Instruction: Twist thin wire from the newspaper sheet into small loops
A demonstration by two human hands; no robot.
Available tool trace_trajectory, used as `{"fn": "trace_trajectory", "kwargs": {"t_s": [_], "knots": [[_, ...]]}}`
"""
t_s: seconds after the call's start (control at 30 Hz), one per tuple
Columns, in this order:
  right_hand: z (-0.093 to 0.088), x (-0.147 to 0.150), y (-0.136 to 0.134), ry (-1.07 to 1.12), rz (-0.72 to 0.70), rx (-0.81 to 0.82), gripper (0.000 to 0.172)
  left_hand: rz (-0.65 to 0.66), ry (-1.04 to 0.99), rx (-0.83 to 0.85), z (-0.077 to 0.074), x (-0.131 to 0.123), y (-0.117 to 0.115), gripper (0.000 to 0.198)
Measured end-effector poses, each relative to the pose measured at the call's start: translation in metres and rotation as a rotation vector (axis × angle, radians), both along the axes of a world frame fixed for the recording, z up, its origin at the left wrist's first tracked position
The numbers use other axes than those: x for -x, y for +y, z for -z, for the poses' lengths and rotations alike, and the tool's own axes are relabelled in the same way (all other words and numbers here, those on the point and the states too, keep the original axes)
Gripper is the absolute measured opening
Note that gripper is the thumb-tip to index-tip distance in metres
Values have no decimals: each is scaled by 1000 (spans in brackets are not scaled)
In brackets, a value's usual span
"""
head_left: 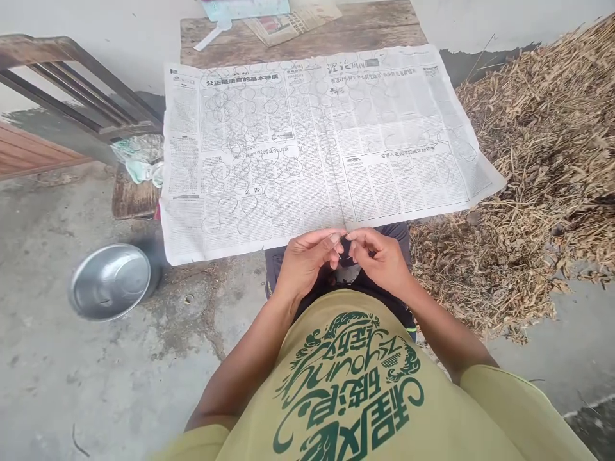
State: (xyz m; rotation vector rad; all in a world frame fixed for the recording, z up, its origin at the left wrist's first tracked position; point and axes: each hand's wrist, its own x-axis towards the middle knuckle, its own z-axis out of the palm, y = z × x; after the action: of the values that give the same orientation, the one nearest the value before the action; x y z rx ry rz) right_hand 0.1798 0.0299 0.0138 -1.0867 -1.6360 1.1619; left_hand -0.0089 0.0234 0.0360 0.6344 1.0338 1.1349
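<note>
Close to my lap, in front of the table edge, my left hand [310, 257] and my right hand [378, 256] nearly meet. A thin curved wire [344, 258] spans the small gap between them. Each hand pinches it between thumb and fingers; its ends are too small to make out. Just beyond my fingertips lies a spread newspaper [307, 224], overhanging the table's near edge. Many thin wire loops [227, 206] are laid over the sheet, mostly on its left half and middle, with fainter ones at the right.
The wooden table [379, 25] carries a folded paper [293, 22] and a blue item [245, 8] at the back. A wooden chair [137, 192] with a crumpled plastic bag [139, 157] stands left. A metal basin [111, 282] sits on the concrete floor. Dry stalks [538, 179] are heaped right.
</note>
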Motion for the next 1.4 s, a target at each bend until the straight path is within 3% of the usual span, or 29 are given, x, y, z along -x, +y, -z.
{"fn": "trace_trajectory", "kwargs": {"t_s": [0.33,0.53,0.67,0.8,0.97,1.4], "knots": [[0,2,-3,-91,-14,-129,21,75,62,-90,8,8,-2,31],[3,2,-7,-149,57,-193,23,129,-64,46,2,12,-3,37],[3,4,-9,-109,83,-220,24,76,-125,135,4,12,-6,35],[4,6,-9,-105,33,-241,26,38,-161,185,11,14,-6,34],[8,3,-7,-152,0,-326,25,95,-227,283,19,17,-5,38],[15,-9,-3,-253,-137,-441,32,219,-324,317,29,19,-7,33]]}}
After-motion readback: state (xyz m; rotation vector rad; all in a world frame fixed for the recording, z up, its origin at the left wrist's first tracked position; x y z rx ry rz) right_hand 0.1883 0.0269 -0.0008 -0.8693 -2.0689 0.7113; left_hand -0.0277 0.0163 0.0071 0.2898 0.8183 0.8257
